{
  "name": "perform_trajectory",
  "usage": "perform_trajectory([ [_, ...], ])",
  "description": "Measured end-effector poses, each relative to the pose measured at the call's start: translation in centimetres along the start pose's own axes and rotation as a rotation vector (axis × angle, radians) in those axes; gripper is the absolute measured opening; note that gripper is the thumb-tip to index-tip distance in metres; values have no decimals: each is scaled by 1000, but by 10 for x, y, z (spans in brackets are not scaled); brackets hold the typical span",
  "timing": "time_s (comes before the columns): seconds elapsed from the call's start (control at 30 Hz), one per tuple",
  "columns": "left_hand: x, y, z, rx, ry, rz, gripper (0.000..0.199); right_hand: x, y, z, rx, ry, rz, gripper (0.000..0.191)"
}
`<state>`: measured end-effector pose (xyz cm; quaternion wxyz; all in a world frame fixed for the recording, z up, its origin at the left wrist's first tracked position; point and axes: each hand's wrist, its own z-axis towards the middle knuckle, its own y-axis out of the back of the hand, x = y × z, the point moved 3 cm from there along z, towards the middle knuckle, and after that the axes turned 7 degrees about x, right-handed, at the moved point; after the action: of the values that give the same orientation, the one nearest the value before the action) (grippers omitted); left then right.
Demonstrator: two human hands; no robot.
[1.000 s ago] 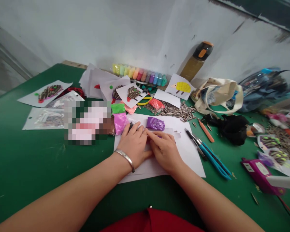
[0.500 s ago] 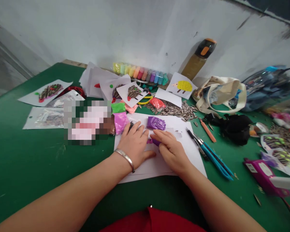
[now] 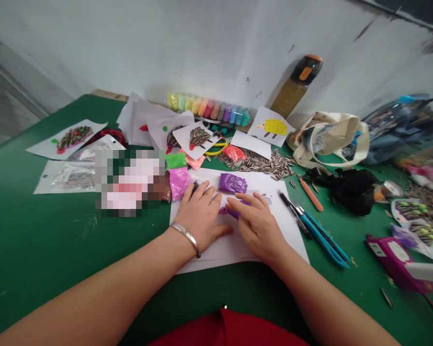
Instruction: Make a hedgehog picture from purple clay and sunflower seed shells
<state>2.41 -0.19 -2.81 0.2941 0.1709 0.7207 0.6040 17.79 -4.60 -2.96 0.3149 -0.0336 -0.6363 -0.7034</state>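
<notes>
On a sheet of white paper (image 3: 212, 257), my left hand (image 3: 198, 214) lies flat, palm down with its fingers spread. A silver bangle circles that wrist. My right hand (image 3: 258, 223) is over the middle of the sheet, fingers apart, its fingertips at a flattened piece of purple clay (image 3: 234, 210). Part of the clay is hidden beneath those fingers. Just beyond both hands sits a purple clay packet (image 3: 233, 183). A pink clay packet (image 3: 179, 182) touches the sheet's far left corner, close to my left fingertips.
Sunflower seeds (image 3: 267, 164) are heaped behind the paper, near hedgehog pictures (image 3: 197, 137). To the right lie a pen (image 3: 290, 204), blue tweezers (image 3: 324, 238), an orange tool (image 3: 310, 193) and a magenta glue gun (image 3: 397, 262). A bottle (image 3: 296, 86) leans against the wall.
My right hand's fingers have lifted and spread apart, showing more of the purple clay. My left hand stays in the same place on the paper.
</notes>
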Motion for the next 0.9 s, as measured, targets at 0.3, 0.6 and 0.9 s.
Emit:
perform_trajectory([
  [0.3,-1,0,1,4,2,-10,72,6,0,2,25,37,-55,49],
  [0.6,-1,2,0,22,7,-18,70,1,4,2,-52,42,-11,49],
  [0.9,0,-1,0,10,12,-1,71,7,0,5,1,70,-56,49],
])
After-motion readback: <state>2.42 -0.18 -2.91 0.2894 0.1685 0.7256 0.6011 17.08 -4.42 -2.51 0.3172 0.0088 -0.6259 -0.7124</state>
